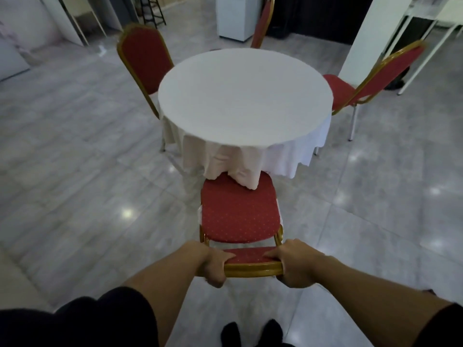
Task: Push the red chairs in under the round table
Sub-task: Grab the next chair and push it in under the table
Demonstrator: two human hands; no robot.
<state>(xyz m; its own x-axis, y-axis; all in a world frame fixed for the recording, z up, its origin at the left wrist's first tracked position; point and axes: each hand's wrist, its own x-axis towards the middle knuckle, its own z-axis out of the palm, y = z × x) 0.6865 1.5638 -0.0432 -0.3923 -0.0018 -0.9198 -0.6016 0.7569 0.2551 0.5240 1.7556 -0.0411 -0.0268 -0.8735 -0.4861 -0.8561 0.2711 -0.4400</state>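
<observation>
A round table under a white cloth stands mid-room. Directly before me is the near red chair with a gold frame; its seat's front edge lies under the hanging cloth. My left hand and my right hand both grip the top of its backrest. A second red chair stands at the table's left, its seat hidden under the cloth. A third stands at the right, pulled out and angled. A fourth shows behind the table.
Glossy grey tiles cover the floor. A white pillar and a white metal frame stand at the far right, a white cabinet behind the table, panels and a black stand at the far left. My feet show at the bottom.
</observation>
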